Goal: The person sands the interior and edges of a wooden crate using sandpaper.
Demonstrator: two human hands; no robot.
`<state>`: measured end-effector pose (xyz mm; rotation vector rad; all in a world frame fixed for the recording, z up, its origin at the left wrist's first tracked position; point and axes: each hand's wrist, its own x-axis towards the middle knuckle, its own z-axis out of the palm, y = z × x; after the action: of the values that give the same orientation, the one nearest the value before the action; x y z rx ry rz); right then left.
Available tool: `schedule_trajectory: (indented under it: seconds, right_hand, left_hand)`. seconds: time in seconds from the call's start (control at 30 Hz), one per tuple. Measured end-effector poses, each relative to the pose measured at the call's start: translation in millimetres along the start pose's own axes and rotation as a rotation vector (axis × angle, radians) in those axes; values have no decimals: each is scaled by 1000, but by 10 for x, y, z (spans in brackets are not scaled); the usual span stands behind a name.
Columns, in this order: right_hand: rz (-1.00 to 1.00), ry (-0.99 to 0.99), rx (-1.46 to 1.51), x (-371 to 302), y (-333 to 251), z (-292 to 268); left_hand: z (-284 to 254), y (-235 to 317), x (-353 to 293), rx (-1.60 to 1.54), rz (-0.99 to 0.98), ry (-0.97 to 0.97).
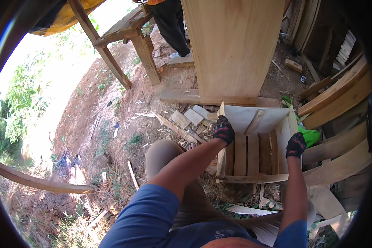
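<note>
An open wooden crate [252, 179] with a slatted bottom stands between my arms, with a pale panel [239, 118] at its far side and a short upright batten [255, 122] against that panel. My left hand [223, 130], in a black glove with red marks, is closed over the crate's left side near the far corner. On the right side, my right hand [296, 145] in a matching glove is closed round the rim. The fingertips of both hands are partly hidden.
Beyond the crate stands a tall wide wooden board [231, 49]. A person in dark trousers [169, 25] is by a rough wooden bench [130, 29]. Curved planks [339, 97] and a green bag [311, 136] lie right. Wood offcuts [182, 120] and shavings litter the dirt.
</note>
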<state>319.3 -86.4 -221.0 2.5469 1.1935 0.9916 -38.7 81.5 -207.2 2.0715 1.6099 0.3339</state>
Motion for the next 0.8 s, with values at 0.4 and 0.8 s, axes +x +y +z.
schedule_trajectory:
  seconds: [0.4, 0.8]
  right_hand:
    - [-310, -453, 560, -264, 777, -798]
    - [-380, -504, 744, -325, 1087, -929]
  left_hand:
    - [64, 17, 47, -73, -3, -71]
    - [-5, -2, 77, 61, 34, -103]
